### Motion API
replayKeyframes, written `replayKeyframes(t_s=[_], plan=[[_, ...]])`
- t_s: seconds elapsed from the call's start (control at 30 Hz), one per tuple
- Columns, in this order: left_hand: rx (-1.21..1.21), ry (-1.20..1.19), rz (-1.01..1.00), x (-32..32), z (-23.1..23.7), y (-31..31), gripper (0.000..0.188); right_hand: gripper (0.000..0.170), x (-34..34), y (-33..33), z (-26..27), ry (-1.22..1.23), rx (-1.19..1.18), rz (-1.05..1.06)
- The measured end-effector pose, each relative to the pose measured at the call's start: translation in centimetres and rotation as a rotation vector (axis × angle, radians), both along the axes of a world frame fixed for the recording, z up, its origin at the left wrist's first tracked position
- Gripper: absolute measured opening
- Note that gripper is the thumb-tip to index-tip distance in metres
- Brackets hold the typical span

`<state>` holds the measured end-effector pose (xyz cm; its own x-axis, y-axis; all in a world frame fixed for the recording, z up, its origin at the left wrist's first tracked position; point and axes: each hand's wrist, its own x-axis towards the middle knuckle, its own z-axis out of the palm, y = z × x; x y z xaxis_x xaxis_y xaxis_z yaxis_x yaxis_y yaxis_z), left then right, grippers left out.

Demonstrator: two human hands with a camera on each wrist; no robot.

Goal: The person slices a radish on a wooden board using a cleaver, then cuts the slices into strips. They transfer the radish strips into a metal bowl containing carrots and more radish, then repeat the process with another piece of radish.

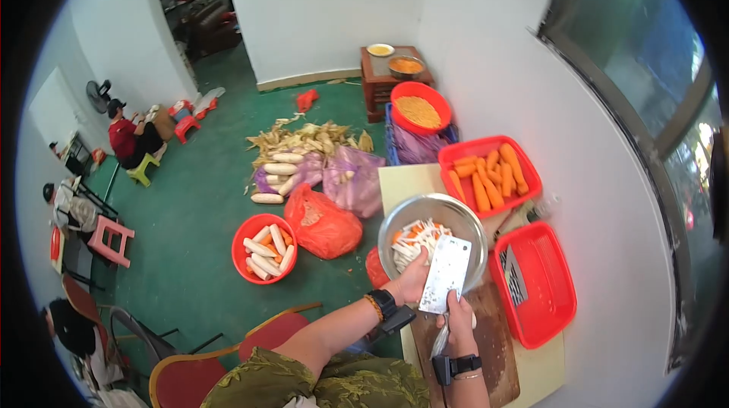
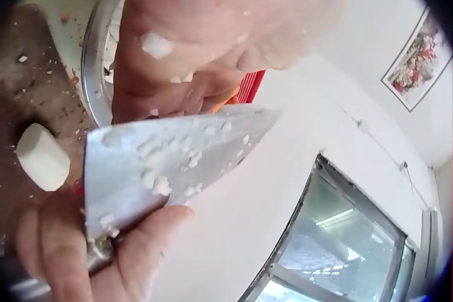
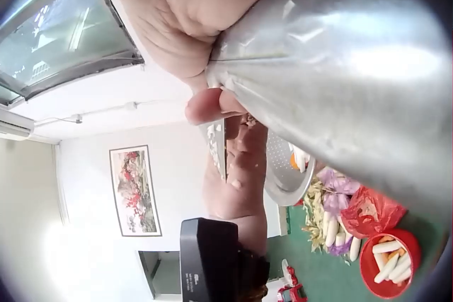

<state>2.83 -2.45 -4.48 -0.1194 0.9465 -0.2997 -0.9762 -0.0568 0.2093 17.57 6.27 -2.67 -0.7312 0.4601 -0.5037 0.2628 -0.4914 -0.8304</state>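
Note:
A broad cleaver (image 1: 446, 275) with white bits stuck to its blade is gripped by my right hand (image 1: 460, 323), whose fingers wrap the metal handle (image 3: 333, 68). My left hand (image 1: 411, 277) is at the near rim of a steel bowl (image 1: 477, 264), beside the blade; its fingertips are partly hidden, and I cannot tell whether they hold anything. White and orange strips (image 1: 422, 239) lie in the bowl. In the left wrist view, white bits cling to the left palm (image 2: 212, 26), and a cut white radish piece (image 2: 42, 157) lies on the brown board (image 1: 493, 343).
Right of the bowl are a red basket of carrots (image 1: 492, 180) and a red basket (image 1: 558, 286) with a patterned item. On the floor stand a red basin of radishes and carrots (image 1: 254, 267) and a red bag (image 1: 326, 226). Chairs (image 1: 186, 381) stand at left; people sit farther off.

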Motion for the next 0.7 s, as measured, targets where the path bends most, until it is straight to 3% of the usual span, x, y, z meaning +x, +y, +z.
replayKeyframes(t_s=[0.33, 0.6, 0.7], plan=[[0.012, -0.078, 0.072, -2.6, -1.6, -1.0, 0.098, 0.033, -3.4, -0.1, -1.1, -0.054, 0.039, 0.031], [-0.025, -0.124, 0.084, -3.2, -0.2, -1.2, 0.099, 0.034, -3.9, 0.4, -0.8, -0.008, 0.029, -0.014], [0.008, -0.178, 0.094, -3.3, -0.7, -1.4, 0.080, 0.035, -3.8, 1.2, -1.7, -0.010, 0.045, -0.040]])
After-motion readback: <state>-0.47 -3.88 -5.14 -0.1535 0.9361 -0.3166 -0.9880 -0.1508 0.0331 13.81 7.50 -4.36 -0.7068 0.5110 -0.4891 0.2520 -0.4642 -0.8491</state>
